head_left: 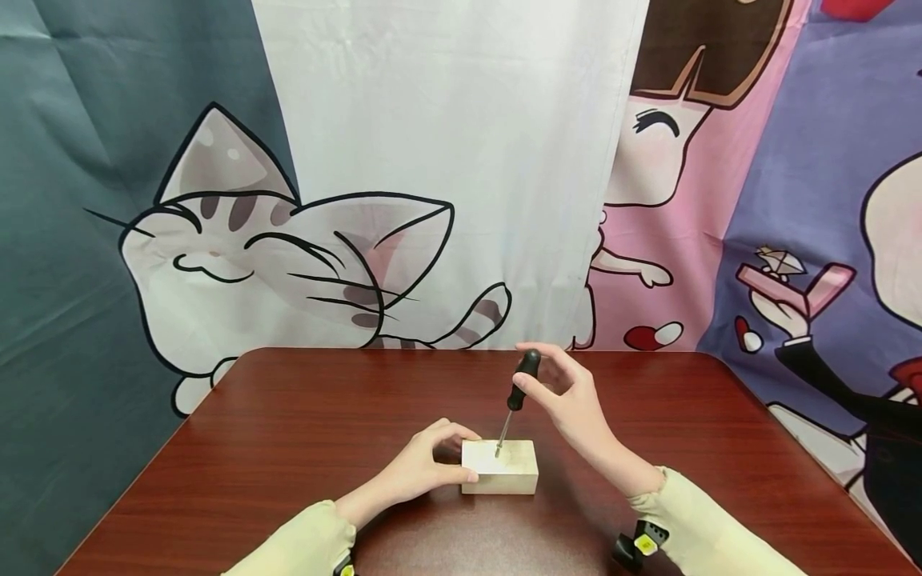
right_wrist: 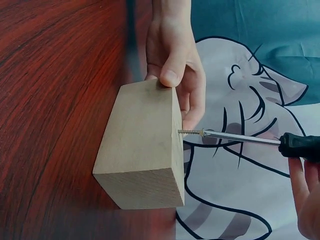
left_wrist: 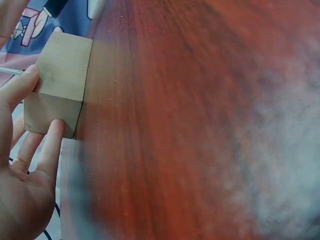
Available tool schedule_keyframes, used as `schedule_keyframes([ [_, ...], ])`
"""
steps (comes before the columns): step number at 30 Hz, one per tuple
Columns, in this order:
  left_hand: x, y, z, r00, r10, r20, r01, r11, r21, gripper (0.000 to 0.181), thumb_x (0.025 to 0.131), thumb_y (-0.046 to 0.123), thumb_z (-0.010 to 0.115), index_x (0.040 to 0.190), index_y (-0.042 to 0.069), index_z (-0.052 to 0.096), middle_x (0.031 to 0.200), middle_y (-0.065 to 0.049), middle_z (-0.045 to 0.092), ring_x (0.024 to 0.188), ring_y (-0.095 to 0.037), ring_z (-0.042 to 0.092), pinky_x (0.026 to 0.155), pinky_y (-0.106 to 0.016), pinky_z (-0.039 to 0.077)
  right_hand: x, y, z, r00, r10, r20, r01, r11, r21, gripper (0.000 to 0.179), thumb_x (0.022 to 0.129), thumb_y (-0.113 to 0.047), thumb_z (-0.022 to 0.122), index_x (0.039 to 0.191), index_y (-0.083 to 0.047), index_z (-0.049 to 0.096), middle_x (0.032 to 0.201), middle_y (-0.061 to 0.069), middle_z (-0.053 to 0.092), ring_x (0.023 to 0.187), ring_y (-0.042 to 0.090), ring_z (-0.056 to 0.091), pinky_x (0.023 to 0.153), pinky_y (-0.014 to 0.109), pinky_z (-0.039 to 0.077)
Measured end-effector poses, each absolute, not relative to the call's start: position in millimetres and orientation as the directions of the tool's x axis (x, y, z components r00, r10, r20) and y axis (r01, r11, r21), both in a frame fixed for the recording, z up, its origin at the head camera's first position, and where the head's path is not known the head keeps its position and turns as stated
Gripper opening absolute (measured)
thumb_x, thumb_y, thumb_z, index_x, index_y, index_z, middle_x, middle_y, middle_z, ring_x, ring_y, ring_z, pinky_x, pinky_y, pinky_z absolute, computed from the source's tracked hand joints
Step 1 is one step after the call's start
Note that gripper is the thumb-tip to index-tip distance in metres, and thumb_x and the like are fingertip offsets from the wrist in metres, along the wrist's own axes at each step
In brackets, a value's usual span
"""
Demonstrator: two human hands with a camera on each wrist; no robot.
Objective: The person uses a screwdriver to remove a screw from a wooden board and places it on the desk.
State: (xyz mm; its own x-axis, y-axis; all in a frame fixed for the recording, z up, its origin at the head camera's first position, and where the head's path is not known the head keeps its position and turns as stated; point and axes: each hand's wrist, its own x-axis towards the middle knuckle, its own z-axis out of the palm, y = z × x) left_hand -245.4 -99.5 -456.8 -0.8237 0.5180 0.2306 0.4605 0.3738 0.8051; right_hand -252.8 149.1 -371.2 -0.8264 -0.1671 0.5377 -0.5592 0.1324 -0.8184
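Head view as clock: wood block (head_left: 515, 483) at 6 o'clock, lying on brown bench (head_left: 310, 416), one long side toward the wearer; left grip (head_left: 421, 464) at block's 9 o'clock end, gripping it, thumb on near long side, fingers round the far side; right grip (head_left: 572, 400) at about 2 o'clock from block, raised above the bench, pinching black handle of screwdriver (head_left: 529, 365) between thumb and fingers; handle leans to about 1 o'clock from the tip, shaft points down at block's top; screw (right_wrist: 190, 132) set in the top face, tip in the wood, most of its thread showing in right wrist view; screwdriver tip meets screw head, shaft and screw roughly in line; left wrist view has the thumb on one block face, fingers on the next, bit of shaft just past the thumb

Pale yellow sleeves (head_left: 706, 520) on both arms; black wristband (head_left: 625, 550) with yellow patch at right wrist, at about 5 o'clock, a similar one cut off by bottom edge at left; printed cloth (head_left: 432, 112) behind bench; cartoon cat (head_left: 194, 312) at 9 o'clock, brown-haired cartoon figure (head_left: 651, 164) at 2 o'clock, pink ring box (head_left: 774, 290) drawn at 3 o'clock
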Motion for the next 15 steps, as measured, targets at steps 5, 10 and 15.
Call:
schedule_keyframes([
  [5,-246.5,-98.9,-458.4,-0.824,0.518,0.227,0.459,0.378,0.804,0.044,0.080,0.035,0.082,0.120,0.027,0.066,0.103,0.005,0.062,0.102,-0.008,0.061,0.094,-0.029,0.049,-251.1,150.1,-370.2,-0.836,-0.170,0.523,-0.547,0.164,-0.821,0.040,0.092,-0.011,0.069,0.132,-0.015,0.062,0.092,-0.003,0.070,0.086,0.011,0.069,0.083,0.025,0.056],
  [10,-246.3,-99.4,-458.4,-0.821,0.520,0.234,0.464,0.372,0.804,0.043,0.081,0.035,0.081,0.120,0.025,0.067,0.102,0.002,0.062,0.102,-0.011,0.062,0.093,-0.030,0.049,-251.2,152.0,-369.3,-0.830,-0.207,0.518,-0.551,0.165,-0.818,0.047,0.093,-0.013,0.068,0.138,-0.022,0.058,0.106,-0.004,0.070,0.096,0.010,0.070,0.086,0.024,0.056],
  [15,-245.8,-99.2,-457.5,-0.826,0.517,0.224,0.456,0.380,0.805,0.043,0.080,0.036,0.081,0.120,0.026,0.066,0.102,0.003,0.062,0.102,-0.010,0.061,0.094,-0.031,0.049,-252.1,152.3,-369.4,-0.807,-0.238,0.541,-0.577,0.115,-0.809,0.055,0.095,-0.008,0.064,0.146,-0.024,0.049,0.113,-0.006,0.071,0.104,0.010,0.069,0.090,0.024,0.056],
])
